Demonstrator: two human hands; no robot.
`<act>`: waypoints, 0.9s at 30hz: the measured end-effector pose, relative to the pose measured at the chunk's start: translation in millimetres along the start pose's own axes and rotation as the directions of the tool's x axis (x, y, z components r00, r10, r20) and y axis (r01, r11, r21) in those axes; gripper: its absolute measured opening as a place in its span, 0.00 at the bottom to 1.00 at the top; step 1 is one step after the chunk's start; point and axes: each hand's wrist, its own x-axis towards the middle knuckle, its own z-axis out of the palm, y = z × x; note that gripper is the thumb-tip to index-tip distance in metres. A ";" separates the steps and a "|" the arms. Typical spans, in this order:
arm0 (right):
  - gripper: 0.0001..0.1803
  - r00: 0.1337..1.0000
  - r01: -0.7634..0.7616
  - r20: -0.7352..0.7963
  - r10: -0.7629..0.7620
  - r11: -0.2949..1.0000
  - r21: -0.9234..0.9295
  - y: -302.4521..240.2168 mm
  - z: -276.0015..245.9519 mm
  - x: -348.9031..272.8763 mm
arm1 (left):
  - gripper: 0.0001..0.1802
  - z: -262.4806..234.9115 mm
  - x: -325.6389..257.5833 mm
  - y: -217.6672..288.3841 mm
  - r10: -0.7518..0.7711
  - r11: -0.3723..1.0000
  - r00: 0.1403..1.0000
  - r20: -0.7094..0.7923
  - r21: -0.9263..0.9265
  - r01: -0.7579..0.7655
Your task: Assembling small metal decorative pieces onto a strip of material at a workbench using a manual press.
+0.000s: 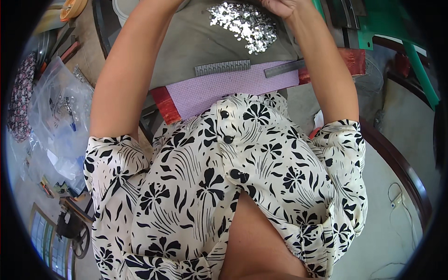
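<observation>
My right hand (282, 6) is at the top edge, just right of a heap of shiny silver sequins (247, 25) on grey-brown cloth (186, 51). Its visible fingers are curled in, but the frame's edge cuts off the fingertips and anything in them. My left forearm runs out through the top edge, so the left hand is out of sight. Nearer my body, a grey ridged strip like a comb (222, 68) lies along the edge of lilac woven cloth (233, 86). A dark flat ruler-like strip (283, 68) rests on that cloth, partly under my right forearm.
Red trim (166, 103) borders the lilac cloth. Clear plastic bags (58, 126) hang at left beside flowered fabric (21, 100). At top left is an orange ring-shaped thing (73, 8). A green frame (385, 25) stands at right, near a curved dark-red rail (406, 172).
</observation>
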 end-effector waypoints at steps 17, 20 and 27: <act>0.10 0.996 0.080 -0.003 -0.084 0.959 -0.273 -4.1 1.8 -1.5 | 0.09 -10.9 -31.7 21.9 0.076 0.939 0.996 0.057 0.333 -0.090; 0.09 0.972 0.157 -0.098 -0.215 0.898 -0.412 2.1 -0.3 -3.9 | 0.12 -7.5 -50.5 24.3 0.197 0.859 0.980 0.039 0.475 -0.192; 0.08 0.981 0.146 0.006 -0.192 0.727 -0.671 30.6 6.0 -64.6 | 0.10 -10.4 -116.0 14.6 0.204 0.932 0.979 0.013 0.302 -0.198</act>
